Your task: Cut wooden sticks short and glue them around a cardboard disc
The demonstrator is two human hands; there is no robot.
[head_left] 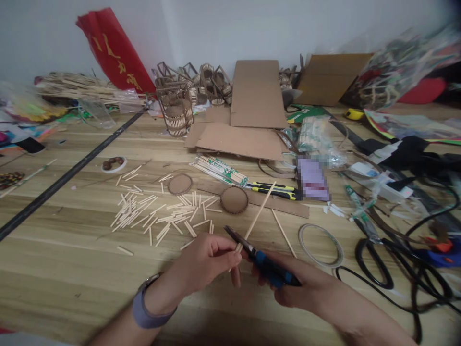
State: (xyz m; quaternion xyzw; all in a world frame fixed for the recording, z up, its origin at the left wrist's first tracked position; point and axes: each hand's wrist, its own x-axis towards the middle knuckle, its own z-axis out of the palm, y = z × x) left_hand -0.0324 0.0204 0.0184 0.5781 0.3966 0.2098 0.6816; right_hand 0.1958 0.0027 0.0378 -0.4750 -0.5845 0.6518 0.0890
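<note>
My left hand (207, 264), with a watch on its wrist, pinches the lower end of a thin pale wooden stick (261, 210), like a chopstick, between thumb and fingers. The stick slants up to the right. In my right hand (293, 281) are shears (272, 269) with blue and black handles. Their dark blades point up and left and meet the stick close to my left fingertips; whether they are closed on it I cannot tell. Ahead of my hands lie many short cut stick pieces (176, 214) and two round cardboard discs with edging, the nearer disc (234, 200) and the farther disc (180, 184).
Behind the discs are packaged sticks (219, 170), yellow-black utility knives (275, 189) and cardboard sheets (237, 139). To the right are a tape roll (301, 245), black-handled scissors (374, 264) and black cord. Small stick-built baskets (176, 120) stand by the wall.
</note>
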